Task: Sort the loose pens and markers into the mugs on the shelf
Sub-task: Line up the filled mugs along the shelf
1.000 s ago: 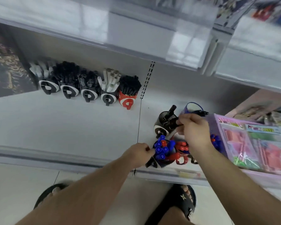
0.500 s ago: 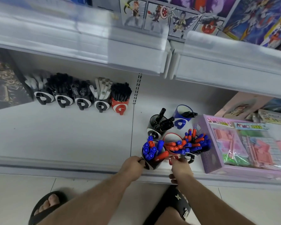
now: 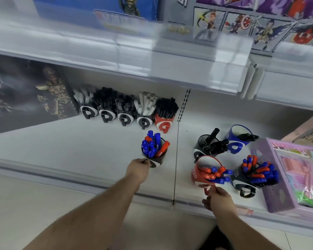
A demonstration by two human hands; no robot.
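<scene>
Currently the left hand (image 3: 138, 168) grips the handle of a black mug (image 3: 156, 160) standing on the white shelf (image 3: 61, 150); blue and red markers (image 3: 152, 145) stand upright in it. The right hand (image 3: 218, 197) holds the handle of a red mug (image 3: 200, 175), tilted, with red and blue markers inside. Beside it stand another black mug (image 3: 246, 186) of mixed markers, a black mug of black markers (image 3: 214, 146), and a blue mug (image 3: 237, 139). Five filled mugs (image 3: 126, 118) line the back.

A purple boxed toy set (image 3: 294, 177) sits at the shelf's right end. A dark poster (image 3: 25, 94) leans at the back left. Cartoon-figure boxes (image 3: 242, 22) line the upper shelf.
</scene>
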